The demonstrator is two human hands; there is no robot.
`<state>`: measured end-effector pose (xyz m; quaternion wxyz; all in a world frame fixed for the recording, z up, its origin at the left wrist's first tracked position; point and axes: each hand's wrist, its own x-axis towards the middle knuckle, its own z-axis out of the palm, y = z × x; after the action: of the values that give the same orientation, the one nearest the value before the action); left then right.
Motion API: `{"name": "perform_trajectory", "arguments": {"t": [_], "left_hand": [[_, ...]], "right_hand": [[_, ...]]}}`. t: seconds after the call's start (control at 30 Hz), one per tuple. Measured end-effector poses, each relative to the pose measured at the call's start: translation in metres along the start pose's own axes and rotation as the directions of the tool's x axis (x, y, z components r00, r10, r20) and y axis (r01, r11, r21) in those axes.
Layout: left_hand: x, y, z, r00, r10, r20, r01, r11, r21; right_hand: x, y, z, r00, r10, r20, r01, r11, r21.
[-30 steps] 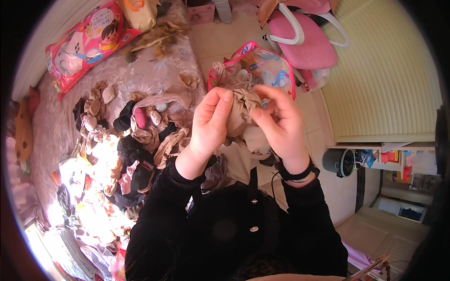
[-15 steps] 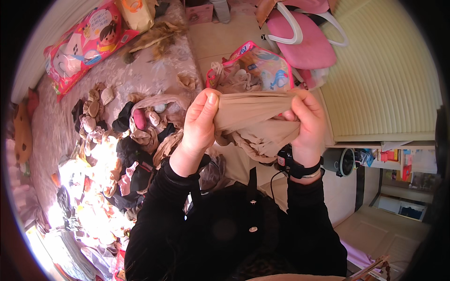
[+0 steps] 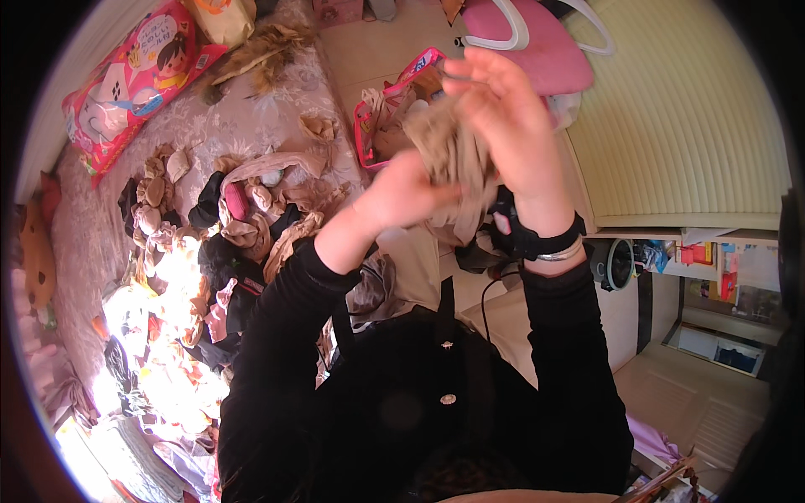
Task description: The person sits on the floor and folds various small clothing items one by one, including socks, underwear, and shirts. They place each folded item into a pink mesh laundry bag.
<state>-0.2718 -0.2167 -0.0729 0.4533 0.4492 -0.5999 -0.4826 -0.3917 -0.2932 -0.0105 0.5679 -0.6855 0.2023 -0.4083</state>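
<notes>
Between my hands hangs a bunched piece of thin beige fabric (image 3: 449, 155), like tights or stockings. My left hand (image 3: 407, 193) grips its left side, the thumb lying across the folds. My right hand (image 3: 518, 126) is raised over the upper right of the fabric, its fingers stretched and apart, somewhat smeared by motion. A black band and a bracelet circle that wrist. Behind the fabric is a clear plastic bag (image 3: 362, 138) with pink edging, holding more beige fabric, partly hidden by my hands.
A large pile of socks and tights (image 3: 239, 239) covers the bed (image 3: 289, 92) at left, bright with sunlight. A pink printed package (image 3: 134, 84) lies on the far left. Far right are a pink chair (image 3: 553, 59) and a ribbed cream panel (image 3: 688, 126), with a dark bin (image 3: 616, 264) below it.
The fabric was stretched flat between both hands; now it is gathered and crumpled. My right hand has risen and loosened its fingers, while my left hand has moved right, closer to it.
</notes>
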Motion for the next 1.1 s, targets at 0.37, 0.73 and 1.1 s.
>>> {"name": "perform_trajectory", "arguments": {"t": [0.37,0.73,1.1], "left_hand": [[-0.02,0.033,-0.092,0.857,0.139,-0.496,-0.237,0.961,-0.14],[-0.27,-0.056,-0.201,0.151,-0.112,-0.982,0.365,0.93,-0.05],[-0.222,-0.22,-0.212,0.472,-0.115,-0.874,0.771,0.535,0.346]], "right_hand": [[0.059,0.02,-0.075,0.918,-0.371,-0.142,0.243,0.807,-0.538],[0.035,0.197,-0.107,0.993,-0.024,-0.113,-0.066,0.684,-0.726],[-0.041,0.152,0.047,0.783,0.369,0.501,-0.105,0.872,-0.479]]}}
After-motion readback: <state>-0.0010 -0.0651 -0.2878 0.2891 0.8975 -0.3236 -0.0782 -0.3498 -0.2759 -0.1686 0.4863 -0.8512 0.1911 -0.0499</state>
